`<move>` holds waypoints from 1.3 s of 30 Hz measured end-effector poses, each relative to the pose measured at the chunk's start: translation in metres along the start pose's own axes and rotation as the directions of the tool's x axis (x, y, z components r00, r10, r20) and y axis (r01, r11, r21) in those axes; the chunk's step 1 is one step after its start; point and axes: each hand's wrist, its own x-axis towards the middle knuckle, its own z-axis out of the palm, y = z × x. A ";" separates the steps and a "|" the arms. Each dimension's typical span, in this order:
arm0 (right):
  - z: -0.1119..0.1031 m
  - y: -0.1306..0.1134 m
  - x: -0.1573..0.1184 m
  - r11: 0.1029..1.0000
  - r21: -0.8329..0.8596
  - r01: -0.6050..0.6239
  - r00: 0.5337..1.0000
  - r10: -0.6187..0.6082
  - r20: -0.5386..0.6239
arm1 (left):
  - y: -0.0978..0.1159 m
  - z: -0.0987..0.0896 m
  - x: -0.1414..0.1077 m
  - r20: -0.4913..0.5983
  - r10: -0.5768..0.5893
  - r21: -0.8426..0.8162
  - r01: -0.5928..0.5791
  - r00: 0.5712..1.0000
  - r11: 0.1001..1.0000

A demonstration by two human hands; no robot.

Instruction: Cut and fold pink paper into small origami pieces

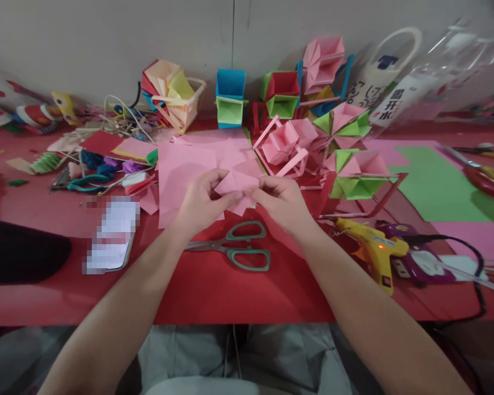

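Note:
Between my two hands is a small folded piece of pink paper (236, 184), creased and pointed at its lower edge. My left hand (203, 200) pinches its left side with thumb and fingers. On the other side, my right hand (278, 200) grips its right edge near the middle. Beneath and behind the hands lie flat sheets of pink paper (185, 170). A pair of scissors with grey-green handles (247, 249) rests on the red table (230, 299) just below the hands, blades pointing left.
Folded paper models, such as a blue and green one (230, 99) and a pink one (286, 142), stand at the back. A yellow glue gun (374, 247) with a lit light lies right, beside green paper (444, 186). Left are a phone (113, 233) and a black cup (22, 252).

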 end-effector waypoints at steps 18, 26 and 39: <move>-0.006 0.002 0.002 0.999 -0.045 -0.029 0.972 0.039 0.232 | -0.007 -0.012 0.005 -0.010 0.024 0.222 -0.021 1.000 0.975; -0.007 0.004 0.003 0.998 0.024 -0.052 0.967 0.044 0.252 | -0.002 -0.012 0.002 0.020 -0.105 0.195 0.099 0.994 0.976; -0.010 0.000 0.004 0.989 0.077 -0.123 0.944 0.092 0.317 | 0.007 -0.015 0.003 0.183 -0.038 0.175 0.006 0.982 0.984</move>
